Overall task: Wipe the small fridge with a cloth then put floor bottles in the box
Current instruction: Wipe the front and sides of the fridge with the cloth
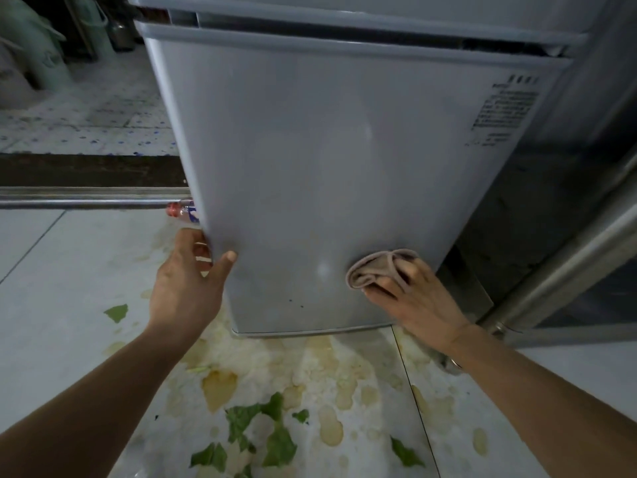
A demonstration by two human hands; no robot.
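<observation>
Fridge [337,174]: stands on the floor right in front of me, its grey door shut, a printed label near the upper right corner.
Step in hand: I judge this is the wiping step, and I am low on the door, near its bottom edge.
Right hand [410,294]: fingers spread over the bunched cloth [374,267], pressing it flat against the lower right of the door.
Left hand [188,282]: wrapped round the door's lower left edge, thumb on the front, fingers behind, steadying it.
Bottle [181,210]: lies on the floor just behind the fridge's left edge, red cap showing, mostly hidden.
Box: not in view.
Floor [51,288]: tiled, with yellowish spills and green leaf scraps before the fridge.
Next move: I think a sideways sweep toward two small dark specks low on the door, keeping firm pressure; then the bottle.
</observation>
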